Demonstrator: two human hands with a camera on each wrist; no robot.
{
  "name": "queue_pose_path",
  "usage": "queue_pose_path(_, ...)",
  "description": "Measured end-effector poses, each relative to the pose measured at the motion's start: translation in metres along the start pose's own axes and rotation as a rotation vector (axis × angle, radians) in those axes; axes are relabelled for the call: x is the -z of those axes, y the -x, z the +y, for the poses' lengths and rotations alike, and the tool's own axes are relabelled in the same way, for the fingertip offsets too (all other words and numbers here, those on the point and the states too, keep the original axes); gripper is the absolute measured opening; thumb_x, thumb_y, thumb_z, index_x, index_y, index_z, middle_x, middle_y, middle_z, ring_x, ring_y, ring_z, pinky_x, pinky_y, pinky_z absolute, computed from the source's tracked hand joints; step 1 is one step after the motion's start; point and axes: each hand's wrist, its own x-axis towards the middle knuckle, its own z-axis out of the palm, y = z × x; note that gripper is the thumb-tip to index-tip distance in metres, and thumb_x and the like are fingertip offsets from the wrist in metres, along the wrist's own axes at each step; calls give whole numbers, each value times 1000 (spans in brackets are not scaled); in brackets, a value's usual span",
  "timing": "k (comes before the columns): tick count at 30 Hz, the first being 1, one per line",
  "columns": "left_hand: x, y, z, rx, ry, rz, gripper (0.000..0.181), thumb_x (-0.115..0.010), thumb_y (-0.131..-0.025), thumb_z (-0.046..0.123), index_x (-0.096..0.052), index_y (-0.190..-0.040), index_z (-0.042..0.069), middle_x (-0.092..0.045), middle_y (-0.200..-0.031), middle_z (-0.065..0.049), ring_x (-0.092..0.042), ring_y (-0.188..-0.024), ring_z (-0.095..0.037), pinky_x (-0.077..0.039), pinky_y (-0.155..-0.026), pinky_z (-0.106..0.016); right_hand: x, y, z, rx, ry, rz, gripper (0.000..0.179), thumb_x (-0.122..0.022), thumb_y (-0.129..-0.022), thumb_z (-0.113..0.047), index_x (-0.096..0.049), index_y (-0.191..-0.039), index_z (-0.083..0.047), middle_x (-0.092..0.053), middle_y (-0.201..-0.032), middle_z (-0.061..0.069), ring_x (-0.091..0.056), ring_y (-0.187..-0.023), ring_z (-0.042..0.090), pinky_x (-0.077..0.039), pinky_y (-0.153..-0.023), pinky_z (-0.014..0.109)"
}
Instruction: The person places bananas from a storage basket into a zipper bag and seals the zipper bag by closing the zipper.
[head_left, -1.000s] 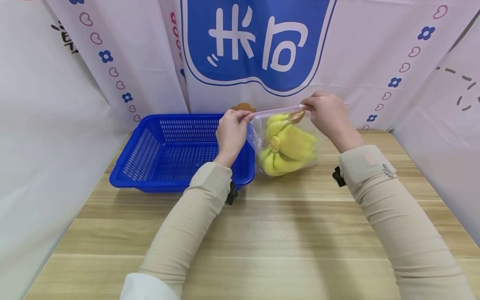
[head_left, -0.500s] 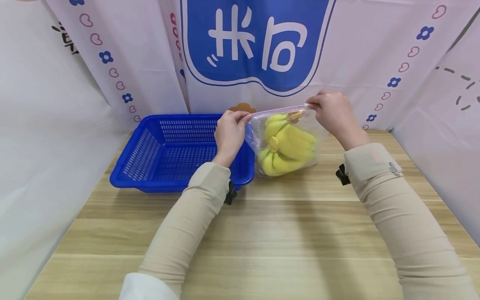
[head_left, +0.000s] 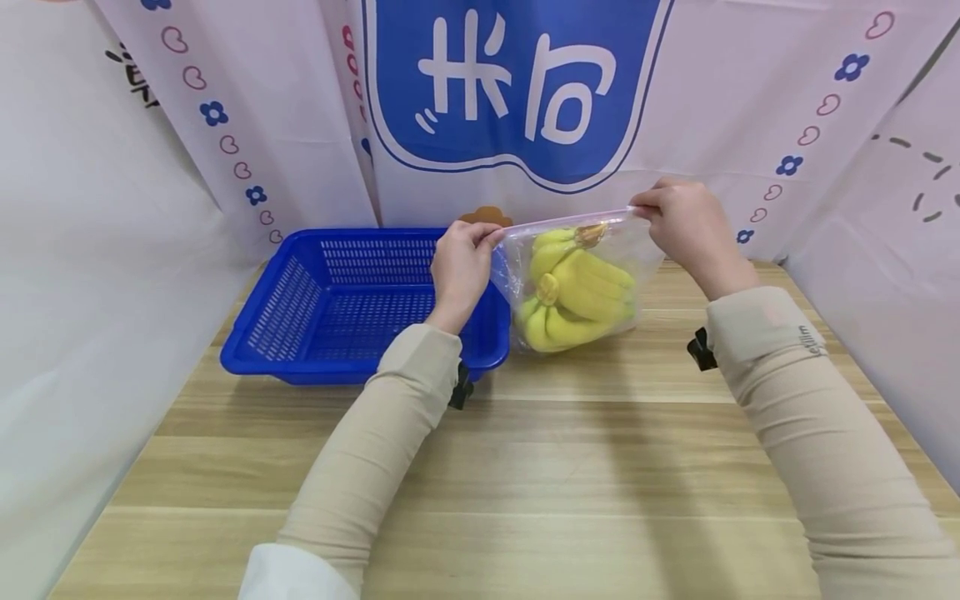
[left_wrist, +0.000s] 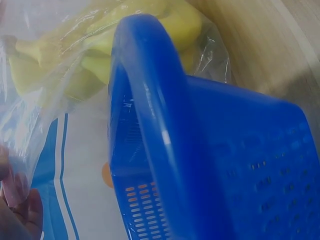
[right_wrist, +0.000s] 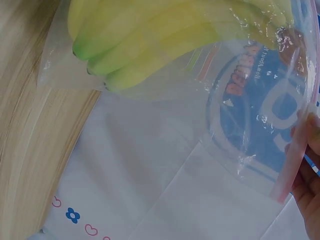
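A clear zip bag (head_left: 651,250) with a pinkish zip strip along its top stands stretched between both hands in the head view. Inside it lie yellow bananas (head_left: 592,287), in bunches with greenish tips and a brown stem end near the zip. My left hand (head_left: 459,271) pinches the zip strip's left corner, over the basket's right rim. At the other end, my right hand (head_left: 692,233) pinches the strip near its right corner. The right wrist view shows the thumb and fingers (right_wrist: 307,175) gripping the pink strip (right_wrist: 292,167).
Left of the bag, a blue plastic basket (head_left: 360,367) with slotted walls sits on the wooden table (head_left: 555,492); its rim fills much of the left wrist view. A printed white cloth (head_left: 712,100) hangs behind, and white sheeting covers both sides.
My right hand has slid right along the zip strip toward the bag's right corner. The left hand, the bananas and the basket have stayed nearly in place.
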Motion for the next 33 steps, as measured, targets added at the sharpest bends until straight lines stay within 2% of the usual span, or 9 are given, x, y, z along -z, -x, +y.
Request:
queue_pose_path(10, 0, -1, -2, -28, 0, 1, 28, -60, -91, 34, -76, -102, 13, -67, -97, -5, -63, -90, -20, -50, -74, -36, 2, 1, 3, -3, -4, 12, 23, -55, -93, -5, -69, -109, 5, -67, -100, 24, -60, -95, 41, -47, -87, 50)
queue_pose_path(16, 1, -1, -2, -23, 7, -6, 28, -60, -91, 34, -75, -103, 12, -66, -96, -5, -62, -87, -20, -49, -71, -34, 4, 2, 7, 10, 10, 17, 22, -55, -93, -4, -69, -107, 6, -67, -99, 25, -60, -95, 42, -47, -88, 51)
queue_pose_path(24, 3, -1, -2, -33, 12, -5, 27, -61, -91, 32, -75, -101, 12, -67, -96, -6, -62, -86, -20, -49, -71, -34, 9, 5, 15, -44, 0, -2, 24, -55, -94, -5, -67, -110, 7, -66, -103, 27, -59, -96, 43, -47, -86, 52)
queue_pose_path(33, 4, -1, -3, -27, 11, -14, 27, -61, -92, 31, -75, -102, 11, -67, -97, -7, -63, -88, -20, -50, -73, -34, 12, 7, 21, -59, 0, 8, 24, -54, -94, -5, -67, -110, 8, -66, -103, 27, -59, -96, 43, -47, -87, 52)
